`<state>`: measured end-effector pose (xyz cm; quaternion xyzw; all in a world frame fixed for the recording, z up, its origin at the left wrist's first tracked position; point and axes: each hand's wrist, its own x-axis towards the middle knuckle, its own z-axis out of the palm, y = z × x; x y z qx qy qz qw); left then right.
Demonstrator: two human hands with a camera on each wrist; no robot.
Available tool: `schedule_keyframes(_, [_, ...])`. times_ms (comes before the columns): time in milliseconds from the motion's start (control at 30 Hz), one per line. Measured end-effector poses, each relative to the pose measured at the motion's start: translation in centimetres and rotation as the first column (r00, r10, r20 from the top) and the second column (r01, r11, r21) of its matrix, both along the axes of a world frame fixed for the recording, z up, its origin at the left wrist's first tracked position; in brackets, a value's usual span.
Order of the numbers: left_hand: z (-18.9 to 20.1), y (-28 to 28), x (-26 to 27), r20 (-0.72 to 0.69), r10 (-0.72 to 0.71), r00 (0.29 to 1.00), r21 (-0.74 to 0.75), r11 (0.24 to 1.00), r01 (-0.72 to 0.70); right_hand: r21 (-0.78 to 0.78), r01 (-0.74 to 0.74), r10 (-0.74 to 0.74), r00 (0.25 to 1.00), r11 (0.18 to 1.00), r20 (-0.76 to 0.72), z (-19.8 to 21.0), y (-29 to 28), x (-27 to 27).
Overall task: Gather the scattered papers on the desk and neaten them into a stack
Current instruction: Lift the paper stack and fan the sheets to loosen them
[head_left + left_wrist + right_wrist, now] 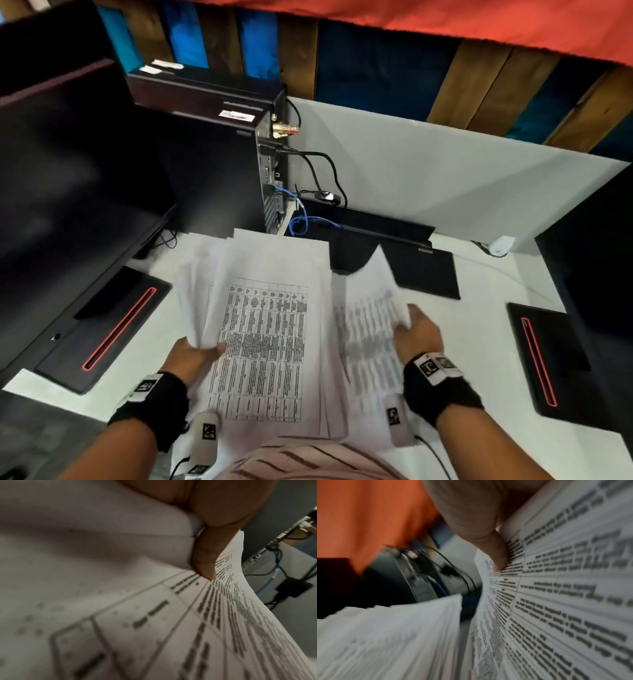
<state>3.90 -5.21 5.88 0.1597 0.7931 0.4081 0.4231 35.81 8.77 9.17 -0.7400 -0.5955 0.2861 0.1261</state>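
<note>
While the big bundle of white printed paper sheets (263, 329) is held up over the white worktop (479, 342), its left edge is pinched by the left hand (193, 356). In the left wrist view, the thumb (205, 555) is seen pressed down on the top sheet, with more sheets fanned out under it. A smaller, blurred bunch of printed sheets (370, 322) is gripped at its right edge by the right hand (416, 334). In the right wrist view, a thumb (498, 555) is curled onto that bunch, so both hands are clamped on paper.

The two bunches are just beside each other, and they seem to overlap near the bottom. The edges are not lined up: corners stick out at the top and at the left side. No loose sheet can be seen lying apart on the worktop.

The gathering step looks nearly done, and the joining step is in hand. Next, the small bunch should probably be slid onto the big bundle. After that, the whole lot should be stood on one edge and tapped on the worktop until the sides are even. A soft grip is called for, or the sheets may bend or slip out.

A black computer tower (219, 164) and black flat stands with red lines (113, 329) sit nearby.
</note>
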Motion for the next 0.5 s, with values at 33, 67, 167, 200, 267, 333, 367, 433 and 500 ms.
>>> schedule_keyframes(33, [0.9,0.6,0.9,0.018,-0.027,0.999,0.020,0.999,0.027,0.106,-0.010,0.006,0.999,0.994,0.041,2.0,0.3,0.6])
schedule_keyframes(67, [2.6,1.3,2.3,0.015,-0.054,0.998,0.022,0.998,0.054,0.213,-0.017,0.007,0.999,0.977,0.046,3.9,0.6,1.2])
schedule_keyframes(167, [0.8,2.9,3.1,0.080,-0.151,0.985,-0.002,0.988,0.152,0.444,0.055,0.034,0.981,0.894,-0.192,9.2,0.7,2.6])
schedule_keyframes(200, [0.3,3.5,3.4,0.084,-0.195,0.977,-0.024,0.980,0.198,0.472,0.123,0.031,0.952,0.873,-0.304,10.4,0.7,3.0])
schedule_keyframes(267, [-1.3,4.5,3.8,0.084,-0.282,0.956,-0.040,0.957,0.286,0.473,0.216,0.031,0.887,0.854,-0.461,11.3,0.7,3.5])
schedule_keyframes(333, [-2.4,5.5,4.5,0.085,-0.349,0.933,-0.056,0.934,0.354,0.384,0.212,0.006,0.869,0.898,-0.494,9.8,0.7,3.7])
schedule_keyframes(367, [-2.9,5.9,5.0,0.081,-0.385,0.919,-0.064,0.918,0.391,0.316,0.199,-0.021,0.872,0.928,-0.489,8.3,0.6,3.7])
schedule_keyframes(433, [-3.5,6.6,6.1,0.072,-0.441,0.895,-0.084,0.891,0.446,0.184,0.177,-0.076,0.887,0.967,-0.455,4.2,0.4,3.7])
schedule_keyframes(500, [-3.8,6.9,6.9,0.067,-0.453,0.889,-0.070,0.887,0.457,0.062,0.172,-0.135,0.910,0.983,-0.393,0.5,-0.2,3.4])
